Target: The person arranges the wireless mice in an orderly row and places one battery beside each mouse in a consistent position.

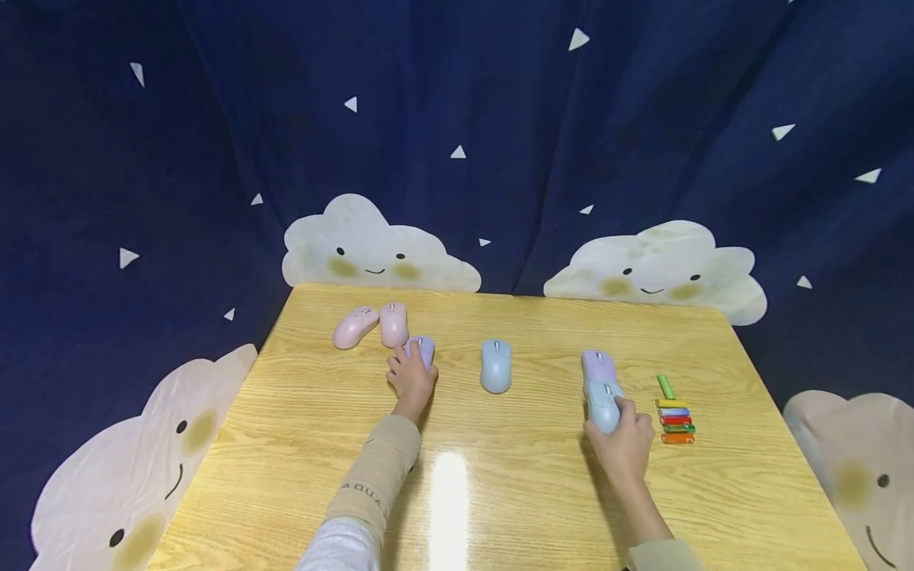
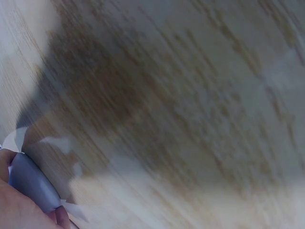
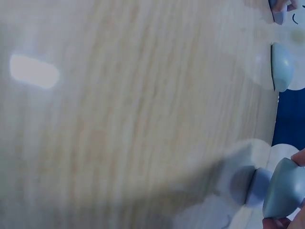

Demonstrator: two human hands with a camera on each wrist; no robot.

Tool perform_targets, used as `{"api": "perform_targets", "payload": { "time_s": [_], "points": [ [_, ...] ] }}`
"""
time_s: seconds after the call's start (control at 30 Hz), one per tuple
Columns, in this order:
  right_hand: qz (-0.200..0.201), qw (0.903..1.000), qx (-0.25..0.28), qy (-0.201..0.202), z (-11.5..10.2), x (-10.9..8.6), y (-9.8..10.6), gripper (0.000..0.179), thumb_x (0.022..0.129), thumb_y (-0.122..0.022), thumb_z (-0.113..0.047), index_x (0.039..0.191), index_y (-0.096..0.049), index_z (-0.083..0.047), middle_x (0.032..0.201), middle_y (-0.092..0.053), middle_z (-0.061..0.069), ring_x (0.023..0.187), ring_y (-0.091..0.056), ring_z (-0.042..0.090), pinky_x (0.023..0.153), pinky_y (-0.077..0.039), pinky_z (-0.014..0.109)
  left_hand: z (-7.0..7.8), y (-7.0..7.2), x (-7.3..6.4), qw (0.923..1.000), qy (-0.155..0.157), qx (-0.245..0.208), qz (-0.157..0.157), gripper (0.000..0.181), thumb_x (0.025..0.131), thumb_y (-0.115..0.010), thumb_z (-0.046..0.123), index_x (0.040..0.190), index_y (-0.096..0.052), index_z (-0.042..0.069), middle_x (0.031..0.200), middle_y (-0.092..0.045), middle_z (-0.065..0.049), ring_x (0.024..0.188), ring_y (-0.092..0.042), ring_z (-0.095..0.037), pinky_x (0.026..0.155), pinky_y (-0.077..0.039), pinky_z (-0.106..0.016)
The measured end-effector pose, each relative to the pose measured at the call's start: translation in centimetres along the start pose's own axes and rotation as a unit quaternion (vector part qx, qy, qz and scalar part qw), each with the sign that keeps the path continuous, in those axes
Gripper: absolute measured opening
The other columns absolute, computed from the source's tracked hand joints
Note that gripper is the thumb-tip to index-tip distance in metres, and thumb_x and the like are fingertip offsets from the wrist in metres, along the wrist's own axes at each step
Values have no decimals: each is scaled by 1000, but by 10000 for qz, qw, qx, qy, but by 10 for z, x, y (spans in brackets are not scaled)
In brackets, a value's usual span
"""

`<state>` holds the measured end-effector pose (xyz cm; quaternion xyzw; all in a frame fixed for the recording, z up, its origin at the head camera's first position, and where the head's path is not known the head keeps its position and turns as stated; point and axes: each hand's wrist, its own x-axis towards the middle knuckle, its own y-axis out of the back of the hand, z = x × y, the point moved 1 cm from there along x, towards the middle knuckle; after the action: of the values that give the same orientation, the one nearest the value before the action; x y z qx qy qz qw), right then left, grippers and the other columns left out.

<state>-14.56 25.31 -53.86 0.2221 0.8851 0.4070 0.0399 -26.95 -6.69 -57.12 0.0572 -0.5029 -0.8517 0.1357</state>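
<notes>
At the left, my left hand (image 1: 412, 385) grips a purple computer mouse (image 1: 424, 346) on the table, with fingers on both of its sides in the left wrist view. Two pink mice (image 1: 393, 325) lie just beyond that hand. On the right, my right hand (image 1: 625, 446) holds a light blue mouse (image 1: 604, 409) by its sides, thumb and fingers around it. The right wrist view shows this mouse (image 3: 284, 190) raised off the tabletop. Right behind it lies a second purple mouse (image 1: 598, 364), partly covered by it. Another light blue mouse (image 1: 496, 366) rests between the hands.
Several small coloured batteries lie right of my right hand, a light green battery (image 1: 666, 387) angled above a stacked row ending in an orange battery (image 1: 677, 438). The wooden table (image 1: 528, 492) meets a dark blue curtain (image 1: 457, 95) with clouds at its far edge.
</notes>
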Motion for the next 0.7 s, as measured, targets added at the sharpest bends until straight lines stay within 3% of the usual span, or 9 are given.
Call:
{"api": "perform_targets", "payload": {
  "time_s": [0.27,0.7],
  "points": [
    [24,9997,56,-235,14,-9,4,66,69,-71,-15,126,-43,2,103,-39,26,93,-37,38,68,-37,49,0,0,-1,10000,18,12,-6,57,78,-66,20,127,-40,10,121,-34,-20,104,-36,-38,81,-35,-50],
    [-182,9994,-187,-241,26,-17,1,66,70,-72,-20,124,-42,4,101,-41,30,89,-40,41,67,-38,50,-1,-2,0,10000,-41,12,52,57,79,-66,20,127,-39,10,120,-34,-20,103,-35,-38,79,-36,-50]
  ]
}}
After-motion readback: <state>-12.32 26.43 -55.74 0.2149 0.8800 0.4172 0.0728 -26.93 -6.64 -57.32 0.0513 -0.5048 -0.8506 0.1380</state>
